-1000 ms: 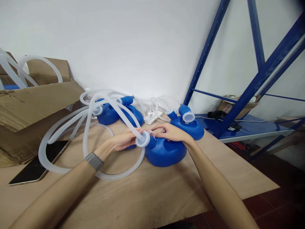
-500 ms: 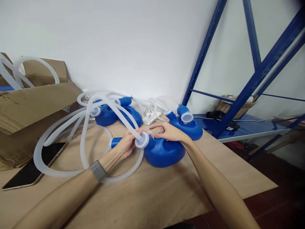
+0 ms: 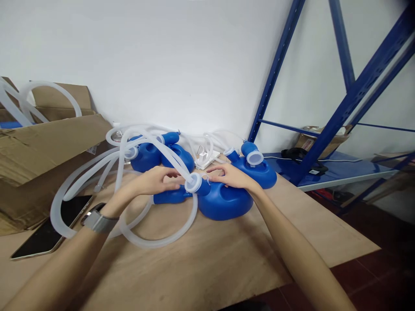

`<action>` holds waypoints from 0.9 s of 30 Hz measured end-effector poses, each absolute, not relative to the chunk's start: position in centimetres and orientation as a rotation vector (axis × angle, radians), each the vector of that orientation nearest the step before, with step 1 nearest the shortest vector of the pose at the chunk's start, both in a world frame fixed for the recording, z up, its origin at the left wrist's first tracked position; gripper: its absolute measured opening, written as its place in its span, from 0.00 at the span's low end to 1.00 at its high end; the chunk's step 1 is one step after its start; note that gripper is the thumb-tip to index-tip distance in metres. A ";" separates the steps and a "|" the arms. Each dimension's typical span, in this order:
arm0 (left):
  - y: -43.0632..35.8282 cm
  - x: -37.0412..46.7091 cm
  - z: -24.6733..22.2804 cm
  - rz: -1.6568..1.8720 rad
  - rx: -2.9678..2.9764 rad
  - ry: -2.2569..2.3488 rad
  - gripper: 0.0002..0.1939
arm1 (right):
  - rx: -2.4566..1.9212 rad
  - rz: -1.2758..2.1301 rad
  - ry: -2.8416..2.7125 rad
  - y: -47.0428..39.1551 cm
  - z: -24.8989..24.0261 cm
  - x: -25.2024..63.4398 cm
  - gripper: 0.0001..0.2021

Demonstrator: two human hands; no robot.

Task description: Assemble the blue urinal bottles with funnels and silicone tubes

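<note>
A blue plastic urinal bottle (image 3: 225,205) lies in front of me, its neck toward the left. A white ring cap (image 3: 193,182) sits at the mouth, and a translucent hose (image 3: 177,160) runs from it up and left. My left hand (image 3: 155,180) is just left of the cap, thumb and fingers apart, holding nothing. Below its fingers lies a blue funnel-like piece (image 3: 170,196) joined to a hose. My right hand (image 3: 231,175) grips the bottle from above, with thumb and forefinger by the small clear strap (image 3: 205,178) near the neck; its other fingers are partly hidden.
Behind are more blue bottles (image 3: 145,157) with coiled hoses, and another bottle (image 3: 257,172) back right. A power strip (image 3: 207,159) lies by the wall. Left are a cardboard box (image 3: 48,151) and a phone-like tablet (image 3: 48,235). A blue metal rack (image 3: 324,142) stands right.
My left hand has let go of the hose at the cap and moved slightly left and up, its fingers opening. My right hand stays on the bottle, with little movement.
</note>
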State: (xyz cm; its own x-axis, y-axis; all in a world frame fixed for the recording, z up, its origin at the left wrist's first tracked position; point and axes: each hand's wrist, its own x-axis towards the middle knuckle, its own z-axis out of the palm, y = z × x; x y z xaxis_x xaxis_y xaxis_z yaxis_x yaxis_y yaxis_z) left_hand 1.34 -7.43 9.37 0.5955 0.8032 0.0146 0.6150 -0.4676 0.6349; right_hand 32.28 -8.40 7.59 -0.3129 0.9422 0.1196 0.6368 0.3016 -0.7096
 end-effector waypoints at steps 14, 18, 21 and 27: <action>-7.0 -4.3 11.9 0.274 2.352 1.377 0.29 | -1.615 0.200 -1.999 -5.2 6.7 31.4 0.17; -7.9 -7.1 14.7 0.414 2.432 1.536 0.40 | -1.348 -0.340 -1.934 -5.6 5.8 31.4 0.14; -8.5 -8.8 15.7 0.452 2.387 1.632 0.43 | -1.036 -0.632 -1.953 -7.1 4.7 30.0 0.15; -8.0 -11.0 15.6 0.454 2.397 1.701 0.41 | -0.764 -0.703 -2.481 -11.8 1.4 23.5 0.11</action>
State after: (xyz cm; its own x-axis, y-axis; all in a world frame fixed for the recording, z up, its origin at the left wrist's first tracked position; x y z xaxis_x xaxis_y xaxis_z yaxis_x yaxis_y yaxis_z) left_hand -10.96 -7.99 15.58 0.3043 0.9409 0.1488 0.8899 -0.3365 0.3081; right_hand 23.49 -11.79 1.39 -0.7462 0.3834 0.5443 0.6119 0.7171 0.3337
